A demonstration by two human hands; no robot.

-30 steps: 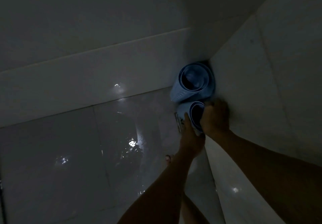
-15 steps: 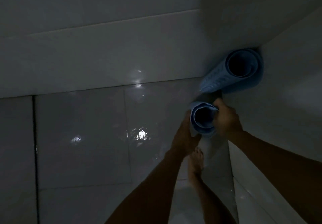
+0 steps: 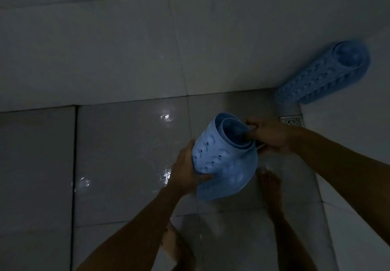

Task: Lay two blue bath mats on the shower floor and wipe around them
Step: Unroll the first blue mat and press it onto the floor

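Right hand (image 3: 271, 136) pinches the rim of the half-rolled mat (image 3: 223, 156), thumb inside the roll. Left hand (image 3: 186, 170) curls round the mat's left side from below, fingers under its loose flap. The mat is held above the wet floor (image 3: 118, 144), between the hands. Second mat (image 3: 329, 74), rolled, leans in the far right corner, beside the drain (image 3: 292, 120).

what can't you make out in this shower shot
- Left hand: fingertips hidden behind the held mat, head view.
- Right hand: its grip partly hidden inside the roll.
- Floor drain: partly covered by the right hand.
- Second rolled mat: blurred, its foot lost in dim corner.
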